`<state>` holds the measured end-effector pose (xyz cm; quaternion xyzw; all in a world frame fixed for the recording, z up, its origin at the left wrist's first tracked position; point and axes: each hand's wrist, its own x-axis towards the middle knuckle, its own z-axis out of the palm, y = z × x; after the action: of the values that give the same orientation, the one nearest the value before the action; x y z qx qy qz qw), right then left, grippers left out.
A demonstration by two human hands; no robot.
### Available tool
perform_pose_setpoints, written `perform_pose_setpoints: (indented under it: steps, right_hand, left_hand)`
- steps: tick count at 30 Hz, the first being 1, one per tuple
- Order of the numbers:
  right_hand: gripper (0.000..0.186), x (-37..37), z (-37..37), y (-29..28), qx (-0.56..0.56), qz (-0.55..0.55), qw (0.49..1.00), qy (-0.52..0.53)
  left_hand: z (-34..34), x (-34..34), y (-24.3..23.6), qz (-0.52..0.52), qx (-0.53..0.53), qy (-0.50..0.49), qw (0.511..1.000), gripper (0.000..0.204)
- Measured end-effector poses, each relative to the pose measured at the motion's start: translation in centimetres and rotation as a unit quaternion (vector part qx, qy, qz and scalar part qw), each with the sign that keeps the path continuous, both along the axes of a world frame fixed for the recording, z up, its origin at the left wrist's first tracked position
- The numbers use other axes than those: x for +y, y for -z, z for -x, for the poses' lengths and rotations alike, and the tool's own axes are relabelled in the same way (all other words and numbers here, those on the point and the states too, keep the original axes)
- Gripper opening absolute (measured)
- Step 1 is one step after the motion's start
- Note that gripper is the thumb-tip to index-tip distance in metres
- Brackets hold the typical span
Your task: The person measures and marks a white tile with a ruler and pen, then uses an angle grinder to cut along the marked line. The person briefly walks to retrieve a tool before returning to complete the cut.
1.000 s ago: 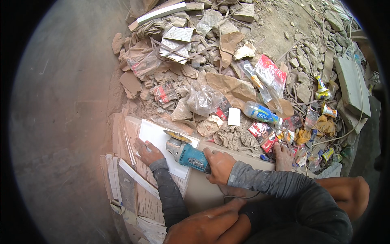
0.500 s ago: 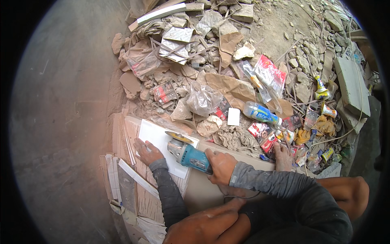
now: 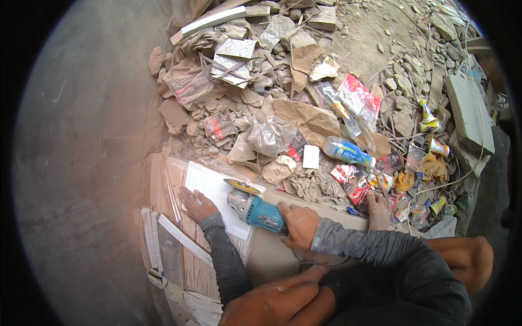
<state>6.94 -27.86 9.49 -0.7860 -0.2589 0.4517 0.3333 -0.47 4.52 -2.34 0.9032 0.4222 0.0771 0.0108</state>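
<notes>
My right hand grips a blue angle grinder. Its yellow disc sits at the far edge of a white tile. My left hand lies flat on the tile's left side, fingers spread, pressing it down. The tile rests on a stack of beige tiles and strips. Both forearms wear grey sleeves. My bare knee shows at the lower edge, and a bare foot stands on the ground to the right.
A heap of rubble, torn brown paper, plastic bags, a plastic bottle and red wrappers lies beyond the tile. A concrete block is at the right. Smooth grey floor spreads to the left.
The grinder and my right hand have shifted slightly to the right along the tile. The left hand stays where it was.
</notes>
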Motion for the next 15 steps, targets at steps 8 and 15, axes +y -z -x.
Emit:
perform_pose_setpoints:
  steps: [8, 15]
  right_hand:
    - [0.063, 0.09, 0.09, 0.28, 0.001, -0.004, 1.0, 0.004]
    - [0.065, -0.22, 0.09, 0.22, 0.006, 0.001, 1.0, 0.0]
  left_hand:
    - [0.03, 0.07, 0.06, 0.002, 0.0, -0.004, 1.0, 0.057]
    - [-0.01, 0.11, 0.13, -0.001, 0.0, -0.004, 1.0, 0.058]
